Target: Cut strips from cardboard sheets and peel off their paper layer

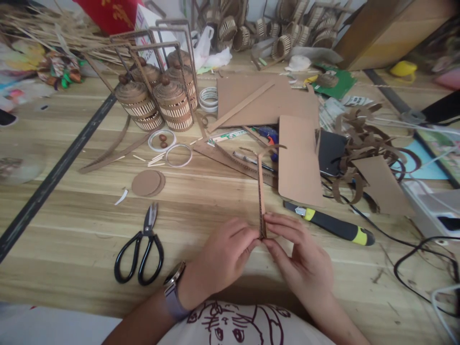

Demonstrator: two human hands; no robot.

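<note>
Both my hands meet at the near end of a narrow cardboard strip [261,191], which rises away from me and curls to the right at its far end. My left hand [230,254] pinches the strip's near end between thumb and bent fingers. From the other side, the thumb and fingers of my right hand [300,256] press on the same end. To the left lie black-handled scissors [146,249], blades slightly apart. Right of my hands rests a black and yellow utility knife [332,224]. Two cardboard discs [146,182] lie overlapped beyond the scissors.
Small lidded cardboard baskets [176,105] with tall handles stand at back left. Tape rolls [208,99] sit beside them. Cardboard sheets [301,163] and a blue glue gun [268,134] lie ahead. Curled cardboard strips [362,139] and black cables [398,261] crowd the right.
</note>
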